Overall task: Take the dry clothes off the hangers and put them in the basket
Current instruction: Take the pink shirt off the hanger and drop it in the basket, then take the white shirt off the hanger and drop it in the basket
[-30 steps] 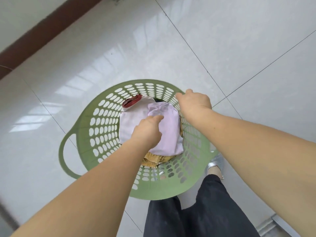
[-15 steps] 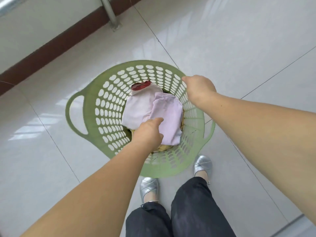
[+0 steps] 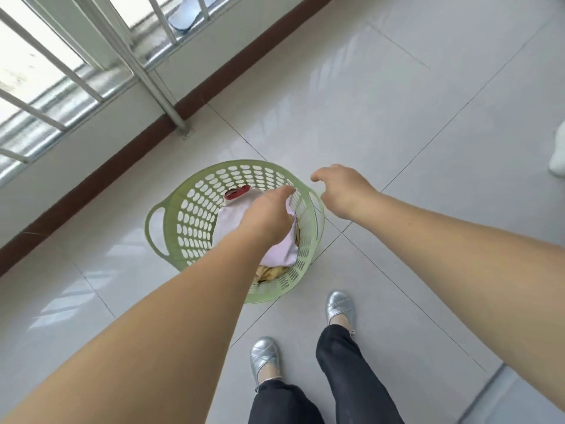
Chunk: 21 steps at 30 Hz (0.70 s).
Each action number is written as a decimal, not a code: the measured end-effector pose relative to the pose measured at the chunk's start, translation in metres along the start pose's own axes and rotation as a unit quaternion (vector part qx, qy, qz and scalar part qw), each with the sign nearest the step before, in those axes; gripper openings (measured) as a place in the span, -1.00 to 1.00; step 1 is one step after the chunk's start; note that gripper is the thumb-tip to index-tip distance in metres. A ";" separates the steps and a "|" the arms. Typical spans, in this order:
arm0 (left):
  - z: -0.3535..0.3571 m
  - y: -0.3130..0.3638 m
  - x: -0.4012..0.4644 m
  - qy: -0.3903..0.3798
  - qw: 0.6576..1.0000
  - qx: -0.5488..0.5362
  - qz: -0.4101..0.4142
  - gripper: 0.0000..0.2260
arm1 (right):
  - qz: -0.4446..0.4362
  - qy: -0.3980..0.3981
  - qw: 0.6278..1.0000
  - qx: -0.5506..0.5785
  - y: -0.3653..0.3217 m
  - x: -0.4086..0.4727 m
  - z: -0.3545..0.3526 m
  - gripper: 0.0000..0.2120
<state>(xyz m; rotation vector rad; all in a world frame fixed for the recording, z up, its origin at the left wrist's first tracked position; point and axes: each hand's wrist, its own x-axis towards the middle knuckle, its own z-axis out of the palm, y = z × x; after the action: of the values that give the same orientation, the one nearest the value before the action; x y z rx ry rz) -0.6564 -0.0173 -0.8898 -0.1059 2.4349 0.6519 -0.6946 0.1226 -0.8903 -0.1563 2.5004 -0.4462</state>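
Pale pink garment (image 3: 232, 228) lies in green perforated basket (image 3: 189, 215) on tiled floor (image 3: 397, 123), atop yellow knit (image 3: 270, 273). Left hand (image 3: 269, 215) hovers above, fingers slack, empty. Right hand (image 3: 342, 188) at basket's 2 o'clock, loosely curled, empty. Advice: tuck pink edges inside rim before rising.

Right hand (image 3: 342, 191) now off the green basket (image 3: 195, 209) rim, hanging loose above the floor beside it. Left hand (image 3: 269, 215) lifted off the pale pink garment (image 3: 284, 252), fingers relaxed, no longer gripping.
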 end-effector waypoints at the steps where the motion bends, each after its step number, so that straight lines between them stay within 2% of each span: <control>1: -0.009 0.008 -0.007 0.010 1.000 -0.006 0.011 -0.51 | 0.001 0.004 1.000 0.022 -0.003 -0.011 -0.007 -0.60; 6: -0.062 0.066 -0.062 0.074 0.988 -0.053 0.123 -0.48 | 0.018 0.126 0.977 0.171 -0.019 -0.091 -0.069 -0.67; 11: -0.120 0.137 -0.114 0.129 0.954 -0.067 0.261 -0.53 | 0.034 0.288 0.923 0.254 -0.033 -0.175 -0.142 -0.72; 16: -0.174 0.212 -0.168 0.164 0.908 -0.083 0.377 -0.55 | 0.025 0.413 0.876 0.249 -0.048 -0.245 -0.208 -0.75; 21: -0.222 0.273 -0.222 0.210 0.860 -0.094 0.456 -0.57 | 0.015 0.512 0.830 0.221 -0.063 -0.310 -0.276 -0.74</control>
<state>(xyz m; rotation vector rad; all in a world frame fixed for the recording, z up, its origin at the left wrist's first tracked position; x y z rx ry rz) -0.6571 0.0987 -0.4903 0.9872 2.7515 1.3874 -0.5974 0.2060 -0.4902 0.4281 3.2887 -1.3692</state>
